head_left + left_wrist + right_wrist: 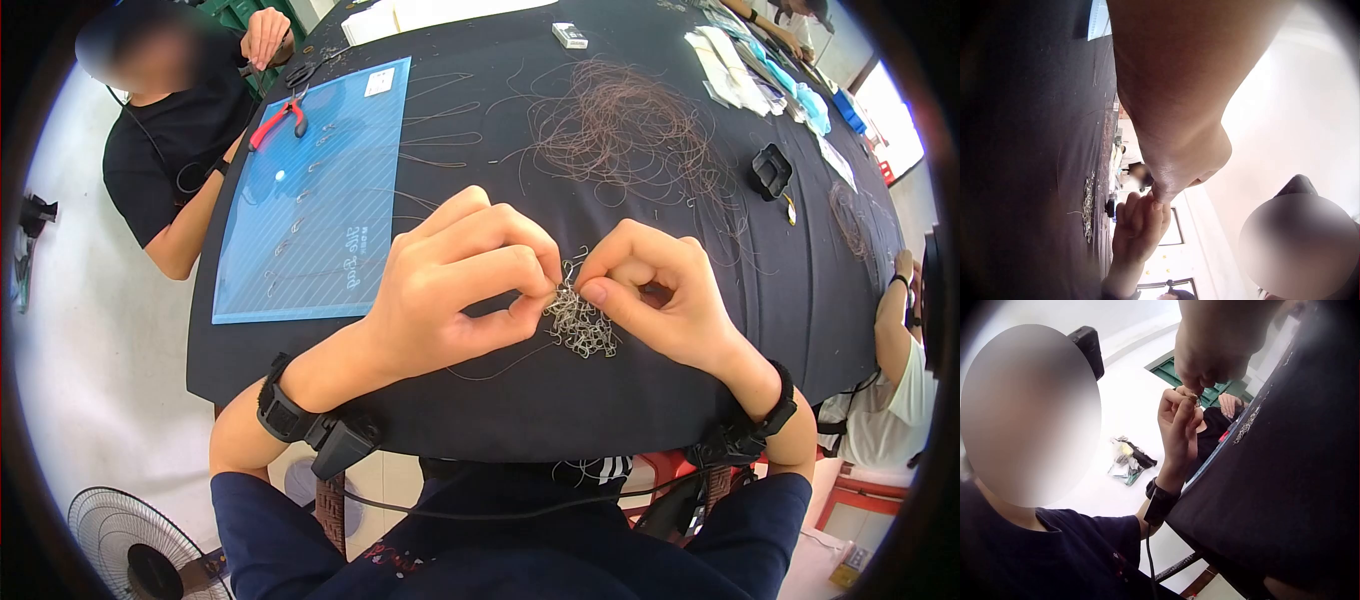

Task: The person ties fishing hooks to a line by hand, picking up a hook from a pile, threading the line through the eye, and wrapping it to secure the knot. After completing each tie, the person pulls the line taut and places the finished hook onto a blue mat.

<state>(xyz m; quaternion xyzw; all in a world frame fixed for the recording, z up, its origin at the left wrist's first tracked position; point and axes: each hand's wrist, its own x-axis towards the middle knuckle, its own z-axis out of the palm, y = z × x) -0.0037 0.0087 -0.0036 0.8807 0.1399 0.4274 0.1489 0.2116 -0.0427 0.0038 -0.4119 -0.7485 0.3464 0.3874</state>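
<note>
The pile of metal hooks [590, 332] lies on the black-covered desk [480, 415]. Over the pile, the left hand [450, 280] and right hand [690, 300] meet closely, the fingers of each pinched together at the tips on what appears to be a small hook [1198, 401]. Beyond the pile lies tangled brown line [630, 130]; left of it, a blue file bag [340, 210] bears red-handled pliers [268, 130].

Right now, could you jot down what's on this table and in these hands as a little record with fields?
Left hand: pinching at a small metal piece, fingers curled
Right hand: pinching at the same piece
Below hands: pile of metal hooks
Left side: blue file bag, red-handled pliers on it
Beyond hands: tangled brown line
</note>
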